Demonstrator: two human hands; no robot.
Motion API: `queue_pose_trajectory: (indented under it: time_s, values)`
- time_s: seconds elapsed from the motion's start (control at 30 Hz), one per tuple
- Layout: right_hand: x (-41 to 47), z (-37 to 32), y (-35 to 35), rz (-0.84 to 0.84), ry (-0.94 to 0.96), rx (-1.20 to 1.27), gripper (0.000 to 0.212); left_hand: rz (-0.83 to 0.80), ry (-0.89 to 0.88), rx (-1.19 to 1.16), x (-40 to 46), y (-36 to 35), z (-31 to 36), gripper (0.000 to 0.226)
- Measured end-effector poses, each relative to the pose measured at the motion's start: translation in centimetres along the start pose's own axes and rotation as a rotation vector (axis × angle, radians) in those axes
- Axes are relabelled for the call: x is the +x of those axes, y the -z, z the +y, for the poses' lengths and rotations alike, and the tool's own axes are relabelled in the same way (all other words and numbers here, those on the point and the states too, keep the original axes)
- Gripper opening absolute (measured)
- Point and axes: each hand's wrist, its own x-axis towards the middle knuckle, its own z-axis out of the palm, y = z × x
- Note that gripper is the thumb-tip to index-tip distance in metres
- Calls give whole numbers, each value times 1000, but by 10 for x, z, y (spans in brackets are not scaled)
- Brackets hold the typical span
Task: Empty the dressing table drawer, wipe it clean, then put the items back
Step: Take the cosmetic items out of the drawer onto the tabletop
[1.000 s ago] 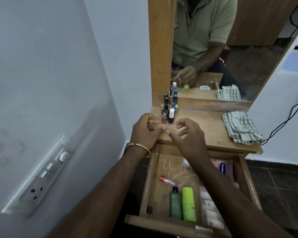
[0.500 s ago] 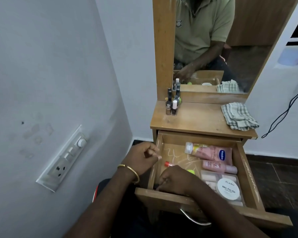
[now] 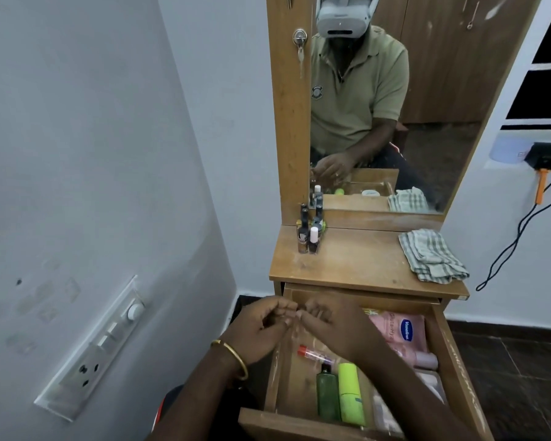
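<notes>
Folded checked cloth point(image 3: 433, 261) at the right rear of the wooden surface point(image 3: 357, 262); cluster of small nail polish bottles point(image 3: 309, 233) upright at the left rear, just before the mirror point(image 3: 395, 106). Wall switch plate point(image 3: 93, 348) well off to the left; black cable point(image 3: 516, 237) hanging down the wall on the right.

Below the surface, open drawer point(image 3: 458, 361), pulled toward the viewer. Inside, left to right: red-capped tube point(image 3: 315, 354) lying slantwise, cap toward the back left; dark green bottle point(image 3: 327, 396) and lime green bottle point(image 3: 349, 393) side by side, touching, long axes front to back, the dark one's black cap toward the back; pink lotion bottle point(image 3: 401, 329) along the right side, with a second pink bottle point(image 3: 423, 359) just in front of it, partly hidden by the forearm.

Left hand point(image 3: 261, 329), gold bangle point(image 3: 233, 358) at the wrist, and right hand point(image 3: 334, 329) meeting fingertip to fingertip above the drawer's back left corner. Fingers of both curled, tips pinched together around something too small and blurred to name; cannot tell what either grip holds, or whether anything. Right forearm stretched across the drawer, covering part of its right half. Red-capped tube just below and in front of the hands, green bottles nearer the front edge, all apart from the fingers.
</notes>
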Motion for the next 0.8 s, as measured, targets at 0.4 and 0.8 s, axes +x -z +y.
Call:
queue_pose_trajectory:
  time_s: [0.4,0.8]
  values:
    - [20,8,20,265,-85,82,34,305,-49,33,98,3,19,28]
    - [-7,50,-6,-24,-229,-81,21,346,6,-4,135,-1,-2,29]
